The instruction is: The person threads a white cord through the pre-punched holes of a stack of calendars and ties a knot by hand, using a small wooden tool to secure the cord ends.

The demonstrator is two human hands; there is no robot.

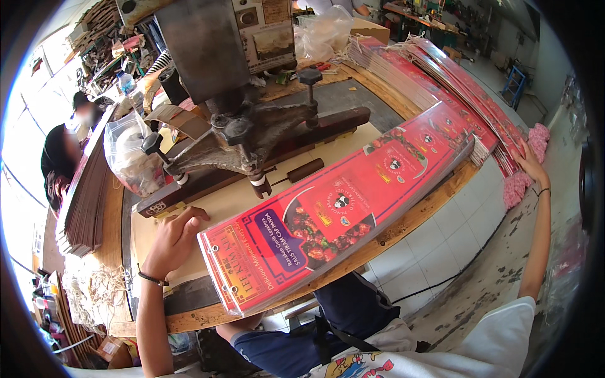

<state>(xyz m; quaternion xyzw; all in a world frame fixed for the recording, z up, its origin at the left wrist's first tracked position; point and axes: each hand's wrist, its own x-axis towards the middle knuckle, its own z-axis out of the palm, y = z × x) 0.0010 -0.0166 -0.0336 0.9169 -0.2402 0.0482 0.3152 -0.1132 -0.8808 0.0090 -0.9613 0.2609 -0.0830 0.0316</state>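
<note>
A stack of long red printed sheets [391,183], under clear plastic, lies slantwise across the bench in front of me. Metal eyelets show at its near left end. Beside that end, my left hand [175,238] rests on the pale board [179,255] with fingers loosely stretched and nothing in them. Far to the right, my right hand [530,165] has its fingers at the end of a second pile of red printed sheets [466,85], closed on the edge. Pink string bundles [518,190] hang from that end. The underside of its fingers is hidden.
A dark metal hand press [242,129] with knobs and a long bar stands over the board. Brown strips [85,195] are stacked at left beside a plastic bag [131,151]. Loose string [94,290] lies nearby. Another person [60,157] is at far left.
</note>
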